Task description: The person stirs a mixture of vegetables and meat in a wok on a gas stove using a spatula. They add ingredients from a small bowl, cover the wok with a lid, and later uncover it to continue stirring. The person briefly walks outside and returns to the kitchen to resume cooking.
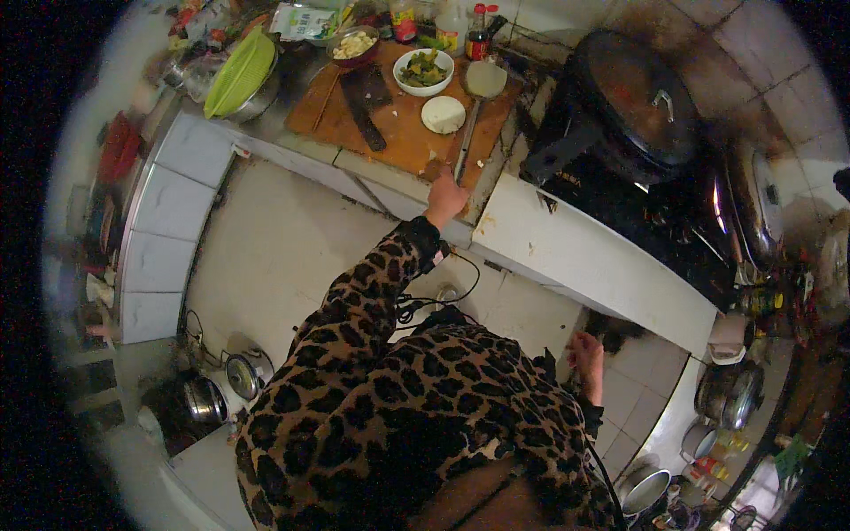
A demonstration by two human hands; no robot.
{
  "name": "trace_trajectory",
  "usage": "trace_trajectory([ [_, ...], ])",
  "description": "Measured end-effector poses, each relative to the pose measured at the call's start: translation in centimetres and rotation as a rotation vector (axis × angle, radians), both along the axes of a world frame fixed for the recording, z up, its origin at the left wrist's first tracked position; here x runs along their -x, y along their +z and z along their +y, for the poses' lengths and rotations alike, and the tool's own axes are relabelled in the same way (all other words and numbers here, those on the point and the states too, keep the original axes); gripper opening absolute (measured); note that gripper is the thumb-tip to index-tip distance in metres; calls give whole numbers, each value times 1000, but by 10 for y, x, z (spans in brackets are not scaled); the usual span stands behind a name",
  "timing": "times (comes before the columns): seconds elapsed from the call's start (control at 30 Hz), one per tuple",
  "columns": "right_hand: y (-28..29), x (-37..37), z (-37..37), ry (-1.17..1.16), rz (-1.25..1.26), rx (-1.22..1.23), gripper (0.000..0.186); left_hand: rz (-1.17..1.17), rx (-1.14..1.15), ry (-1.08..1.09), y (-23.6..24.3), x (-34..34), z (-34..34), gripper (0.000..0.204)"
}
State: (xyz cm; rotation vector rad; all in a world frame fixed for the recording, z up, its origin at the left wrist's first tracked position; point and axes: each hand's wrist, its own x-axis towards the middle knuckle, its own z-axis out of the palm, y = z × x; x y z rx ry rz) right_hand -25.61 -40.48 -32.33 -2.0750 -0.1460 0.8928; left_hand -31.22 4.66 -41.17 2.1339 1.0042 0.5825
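My left hand [445,193] is closed around the end of a long-handled ladle [470,133] at the front right of a wooden cutting board [412,146]. The ladle's round head lies at the board's far right corner. Beside it on the board are a white bowl of green, leafy food [423,73], a small round white lid or dish [444,115] and a dark cleaver [364,106]. A single chopstick-like stick [326,102] lies further left. Low by my right side hangs my right hand [586,358], its fingers loosely bent and apart, with nothing visible in them.
A lidded black wok [633,106] sits on the black gas stove [611,199] to the right. Behind the board stand a bowl of pale chopped pieces [354,46] and sauce bottles [479,34]. A green basket [241,73] rests at the left. Pots [645,489] lie low at the right.
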Motion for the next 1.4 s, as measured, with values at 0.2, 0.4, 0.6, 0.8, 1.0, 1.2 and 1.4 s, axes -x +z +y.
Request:
trace_trajectory([
  [0.2,103,-15,69,115,-62,-125,25,-613,1173,-17,75,16,6,11],
  [0.4,197,-39,123,431,-144,-376,30,-659,489,-104,218,56,-52,30],
  [0.6,257,-48,202,538,-402,-983,52,-368,-41,-458,321,14,-158,56],
  [0.8,246,-90,136,73,-245,-1134,24,19,-313,-1122,376,-53,-139,40],
  [1.0,197,-157,9,-275,-379,-671,20,131,-164,-613,386,-207,-71,45],
  [1.2,148,-168,-77,-352,-862,-423,12,401,-301,-516,339,-327,-80,43],
  [1.4,138,-175,-121,-557,-613,-309,16,373,-529,-490,305,-355,-71,29],
])
